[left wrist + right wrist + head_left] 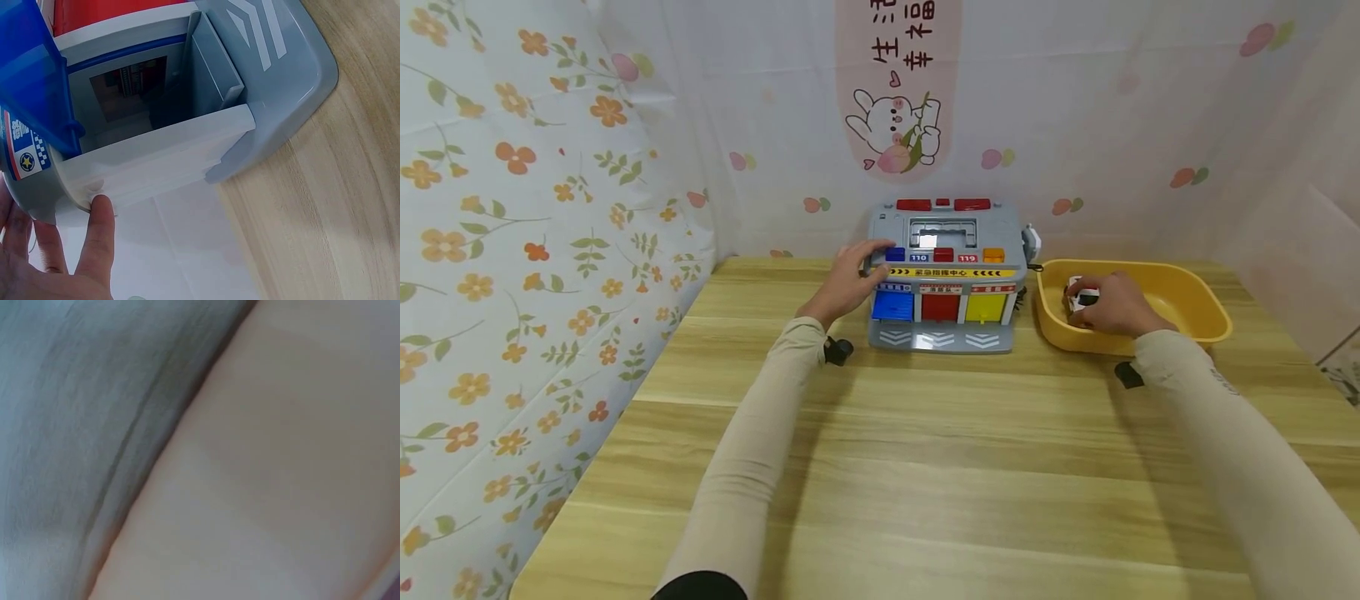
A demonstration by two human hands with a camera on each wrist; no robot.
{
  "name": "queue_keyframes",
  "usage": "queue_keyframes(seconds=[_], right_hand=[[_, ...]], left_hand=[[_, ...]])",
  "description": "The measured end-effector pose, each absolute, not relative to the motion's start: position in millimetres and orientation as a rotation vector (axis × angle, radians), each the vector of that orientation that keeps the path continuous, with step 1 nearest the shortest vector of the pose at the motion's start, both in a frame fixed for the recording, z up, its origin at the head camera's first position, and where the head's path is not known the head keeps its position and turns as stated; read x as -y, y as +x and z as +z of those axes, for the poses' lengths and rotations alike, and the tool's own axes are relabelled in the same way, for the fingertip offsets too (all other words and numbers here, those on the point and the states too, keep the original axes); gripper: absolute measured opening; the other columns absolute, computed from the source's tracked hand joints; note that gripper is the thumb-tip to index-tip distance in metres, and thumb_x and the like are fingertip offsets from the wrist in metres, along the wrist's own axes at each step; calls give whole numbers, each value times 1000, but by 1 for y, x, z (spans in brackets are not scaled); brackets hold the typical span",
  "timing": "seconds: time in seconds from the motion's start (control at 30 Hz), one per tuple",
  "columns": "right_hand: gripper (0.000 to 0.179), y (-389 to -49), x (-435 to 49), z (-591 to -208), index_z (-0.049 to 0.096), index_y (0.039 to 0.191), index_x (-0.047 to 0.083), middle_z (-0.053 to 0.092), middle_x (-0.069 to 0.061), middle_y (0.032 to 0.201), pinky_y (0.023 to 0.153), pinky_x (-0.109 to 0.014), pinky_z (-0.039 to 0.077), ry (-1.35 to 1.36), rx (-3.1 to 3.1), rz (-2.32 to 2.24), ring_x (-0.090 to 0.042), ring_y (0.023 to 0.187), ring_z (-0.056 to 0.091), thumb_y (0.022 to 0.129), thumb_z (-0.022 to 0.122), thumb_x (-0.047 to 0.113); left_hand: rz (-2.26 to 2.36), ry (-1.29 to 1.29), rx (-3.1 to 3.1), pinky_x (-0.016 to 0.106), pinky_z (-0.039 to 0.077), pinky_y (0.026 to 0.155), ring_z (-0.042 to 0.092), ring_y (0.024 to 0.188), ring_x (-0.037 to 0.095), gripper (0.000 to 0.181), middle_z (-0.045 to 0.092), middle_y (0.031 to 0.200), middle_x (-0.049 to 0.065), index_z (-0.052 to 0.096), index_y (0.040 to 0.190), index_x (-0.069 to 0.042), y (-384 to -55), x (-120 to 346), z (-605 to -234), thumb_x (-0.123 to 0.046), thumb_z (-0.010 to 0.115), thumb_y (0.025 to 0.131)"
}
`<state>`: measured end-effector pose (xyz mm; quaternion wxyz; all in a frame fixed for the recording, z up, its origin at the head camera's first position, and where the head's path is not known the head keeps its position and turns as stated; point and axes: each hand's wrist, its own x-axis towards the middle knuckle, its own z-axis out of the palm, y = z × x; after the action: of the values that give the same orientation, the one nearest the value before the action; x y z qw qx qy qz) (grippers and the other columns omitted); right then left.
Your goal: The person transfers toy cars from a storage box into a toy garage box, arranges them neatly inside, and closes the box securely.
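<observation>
A grey toy emergency station (945, 287) stands at the back of the table, with a blue, a red and a yellow door. My left hand (847, 283) touches its upper left side, one fingertip (100, 206) pressing the pale side wall in the left wrist view. The blue door (34, 75) is swung up, and the bay (134, 94) behind it is visible. My right hand (1115, 302) reaches into a yellow basin (1195, 292) and pinches a white-and-black toy car (1082, 297), partly covered by the fingers. Only blurred sleeve and skin fill the right wrist view.
The wooden table (940, 467) spreads in front of the station and basin. A floral curtain (512, 250) hangs at the left, and a printed cloth (760, 108) hangs behind. A white part (1032, 242) sticks out from the station's right side, near the basin.
</observation>
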<state>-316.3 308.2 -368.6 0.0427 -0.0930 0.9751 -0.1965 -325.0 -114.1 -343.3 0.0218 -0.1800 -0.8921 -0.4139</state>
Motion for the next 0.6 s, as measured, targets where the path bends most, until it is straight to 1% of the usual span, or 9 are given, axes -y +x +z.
queue_keyframes(seconds=[0.1,0.27,0.6], right_hand=[[43,-313,-307,-363,67,119,0,56,-36,130,102,-62,35,-283,-2998,-592,-48,114,45,83,76,21],[45,-310,-307,-358,67,120,0,59,-34,127,100,-60,37,-284,-3005,-573,-45,110,47,83,77,22],[48,-299,-307,-346,65,123,0,59,-32,121,94,-58,39,-267,-3010,-570,-41,102,43,84,78,24]], left_hand=[[-1270,-571,2758,48,39,110,36,127,25,43,50,152,2,51,146,-24,-325,114,-342,-28,54,103],[-1282,-570,2746,48,41,109,36,127,25,43,51,152,2,51,146,-23,-324,114,-343,-28,54,103],[-1293,-572,2735,46,42,106,36,124,25,43,51,151,2,52,145,-23,-325,115,-345,-29,54,103]])
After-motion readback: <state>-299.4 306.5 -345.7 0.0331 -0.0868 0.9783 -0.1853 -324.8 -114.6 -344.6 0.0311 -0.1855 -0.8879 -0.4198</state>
